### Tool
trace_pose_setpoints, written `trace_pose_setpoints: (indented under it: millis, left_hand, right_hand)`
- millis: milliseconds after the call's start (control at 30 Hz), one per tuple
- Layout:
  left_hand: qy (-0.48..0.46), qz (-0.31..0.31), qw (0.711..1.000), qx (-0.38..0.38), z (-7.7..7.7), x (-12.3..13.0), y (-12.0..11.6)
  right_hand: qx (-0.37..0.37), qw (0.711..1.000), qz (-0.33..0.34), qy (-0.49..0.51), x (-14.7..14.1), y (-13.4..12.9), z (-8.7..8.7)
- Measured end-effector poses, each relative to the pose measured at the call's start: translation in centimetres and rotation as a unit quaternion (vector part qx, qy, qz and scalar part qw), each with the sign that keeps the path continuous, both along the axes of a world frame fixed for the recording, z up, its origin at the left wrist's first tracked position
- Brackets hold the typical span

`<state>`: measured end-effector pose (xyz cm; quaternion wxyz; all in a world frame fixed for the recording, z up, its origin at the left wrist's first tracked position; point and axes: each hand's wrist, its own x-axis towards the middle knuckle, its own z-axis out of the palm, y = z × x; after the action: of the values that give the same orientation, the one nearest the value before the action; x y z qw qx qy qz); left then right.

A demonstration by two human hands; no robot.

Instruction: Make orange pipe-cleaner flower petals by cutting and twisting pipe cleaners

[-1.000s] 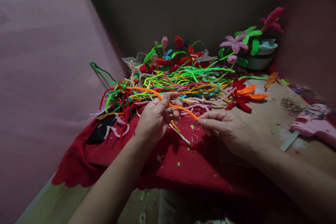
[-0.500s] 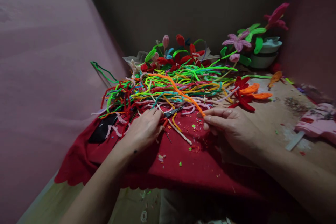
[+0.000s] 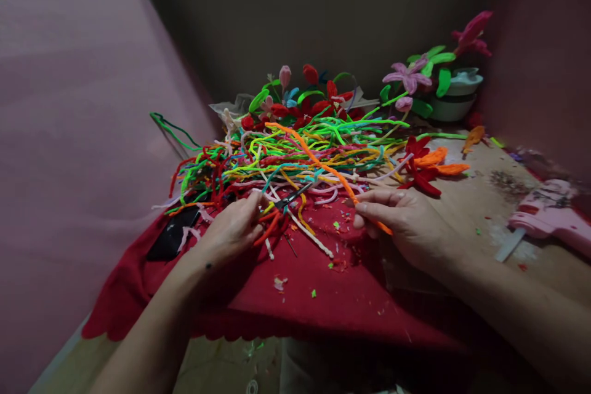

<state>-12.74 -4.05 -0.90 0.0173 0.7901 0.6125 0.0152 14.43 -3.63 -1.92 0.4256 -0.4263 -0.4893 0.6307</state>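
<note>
My right hand (image 3: 399,218) pinches a long orange pipe cleaner (image 3: 330,169) between thumb and fingers. Its lower end sticks out past the fingertips, and the rest slants up and left over a heap of pipe cleaners (image 3: 258,151) in many colours. Curled fingers of my left hand (image 3: 237,221) are at the orange-red handles of dark-bladed scissors (image 3: 290,197), whose blades point right towards the heap. How firmly they grip is partly hidden. A white pipe cleaner (image 3: 311,237) lies on the red cloth (image 3: 286,305) between my hands.
Pipe-cleaner flowers (image 3: 332,95) stand behind the heap, beside a pale lidded pot (image 3: 457,101) at right. Red and orange petal shapes (image 3: 422,172) lie on the brown board (image 3: 462,215). A pink glue gun (image 3: 545,215) rests far right, a black phone (image 3: 170,237) at left.
The orange pipe cleaner now extends below my right fingertips, where I held its end before. My left hand has shifted left, showing more of the scissors' handles. The whole view has shifted slightly.
</note>
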Motion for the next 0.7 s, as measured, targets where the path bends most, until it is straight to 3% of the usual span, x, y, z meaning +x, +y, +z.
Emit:
trace_pose_setpoints:
  millis: [133,333,700]
  left_hand:
    - [0.053,-0.017,0.997,0.059,0.5,0.2,-1.7]
    - [0.086,-0.068,0.99,0.092,0.4,2.8,-4.1]
    - [0.174,-0.05,0.977,0.114,-0.2,4.5,-3.7]
  right_hand:
    - [-0.005,1.0,-0.007,0.002,-0.1,0.1,-0.1]
    - [-0.01,1.0,-0.007,0.015,0.0,0.0,-0.1]
    - [-0.031,0.999,0.018,0.026,0.1,0.0,-0.3]
